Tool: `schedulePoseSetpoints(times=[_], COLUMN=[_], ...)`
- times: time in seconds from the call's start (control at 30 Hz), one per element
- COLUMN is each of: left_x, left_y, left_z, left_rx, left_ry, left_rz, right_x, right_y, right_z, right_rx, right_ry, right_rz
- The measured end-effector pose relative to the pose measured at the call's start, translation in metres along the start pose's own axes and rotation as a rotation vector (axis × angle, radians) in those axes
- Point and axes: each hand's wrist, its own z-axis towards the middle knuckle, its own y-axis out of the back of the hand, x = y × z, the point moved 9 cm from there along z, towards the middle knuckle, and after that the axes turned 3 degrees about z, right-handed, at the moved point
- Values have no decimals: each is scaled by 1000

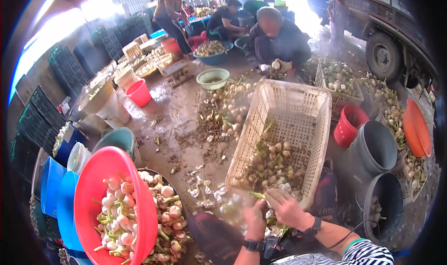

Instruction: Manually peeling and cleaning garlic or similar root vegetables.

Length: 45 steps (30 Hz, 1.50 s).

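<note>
My left hand (255, 218) and my right hand (286, 209) meet low in front of me, at the near end of a cream plastic crate (293, 85). A green garlic stem (257, 195) pokes out between them; its bulb is hidden by the fingers. The left hand is blurred and curled, thumb up. The right fingers lie flat over the stem's base. Several unpeeled garlic bulbs (276, 156) with stems lie in the tilted crate. Loose peelings (230, 209) lie below the hands. Left of me, a red plastic basin (82, 184) holds peeled white garlic bulbs (122, 219).
Beneath the red basin is a heap of garlic (171, 216). Grey buckets (379, 146) and a red bucket (349, 125) stand at right. Opposite, a crouching person (279, 38) handles garlic. A pale green basin (213, 78) sits on the wet floor; a truck (384, 52) stands behind.
</note>
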Motion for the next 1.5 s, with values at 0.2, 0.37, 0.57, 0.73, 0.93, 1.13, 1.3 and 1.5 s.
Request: schedulePoseSetpoints(times=[0.2,0.37,0.57,0.73,0.93,1.13,1.3,1.5], left_x=[27,19,30,36,35,25,31,10], left_y=[11,18,14,28,33,57,9,12], left_z=[2,-7,-10,-9,-22,-28,-55,-54], left_rx=[4,-39,57,52,-26,265,304,393], left_ry=[39,-37,39,84,118,-113,269,165], left_rz=[41,36,108,137,246,1120,655,836], right_x=[19,-11,-88,-38,-95,-87,-49,-33], right_y=[21,25,-27,23,2,25,-36,-29], right_z=[-12,-21,-63,-43,-65,-55,-76,-52], right_rx=[-5,-50,-127,-118,-570,-427,-90,-47], right_ry=[64,-240,-910,-524,-848,-751,-703,-621], right_rz=[-105,406,1292,610,1354,1307,1203,1122])
